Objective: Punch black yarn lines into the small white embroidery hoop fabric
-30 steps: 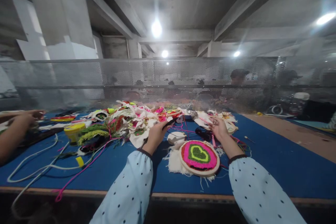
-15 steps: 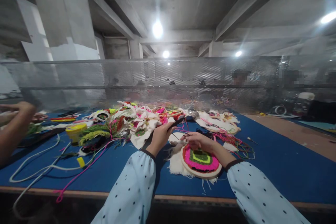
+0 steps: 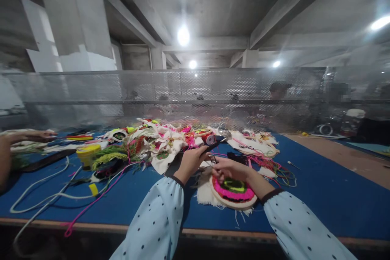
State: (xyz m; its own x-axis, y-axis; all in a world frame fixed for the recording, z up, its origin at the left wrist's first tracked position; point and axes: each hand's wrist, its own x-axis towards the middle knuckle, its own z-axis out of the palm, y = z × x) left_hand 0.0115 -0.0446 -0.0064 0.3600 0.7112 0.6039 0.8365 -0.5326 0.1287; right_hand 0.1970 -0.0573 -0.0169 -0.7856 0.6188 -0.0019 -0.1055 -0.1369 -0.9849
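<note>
My left hand (image 3: pixel 191 164) is closed around a slim dark tool with a pale tip (image 3: pixel 217 144), pointing up and to the right. I cannot make out exactly what kind of tool it is. Close beside it, my right hand (image 3: pixel 230 168) has its fingers pinched together on a thin strand of dark yarn (image 3: pixel 213 158), partly hidden by the fingers. Below my right hand lies a round embroidery hoop (image 3: pixel 236 206), its cloth worked in pink, green and dark red yarn. Frayed white fabric (image 3: pixel 207 191) sticks out from under the hoop onto the blue table.
A heap of yarn-worked cloths (image 3: pixel 161 140) lies behind my hands, with a red-and-white spool (image 3: pixel 210 139). Left are a yellow tub (image 3: pixel 87 155) and a white cord (image 3: pixel 45 199). Tangled yarn (image 3: pixel 274 166) sits right. Another person's arm (image 3: pixel 18 138) reaches in at far left.
My hands have come closer together, the right moving slightly left and the tool swinging lower to the right. The yarn between them shows less. The other person's arm at left has straightened and lowered.
</note>
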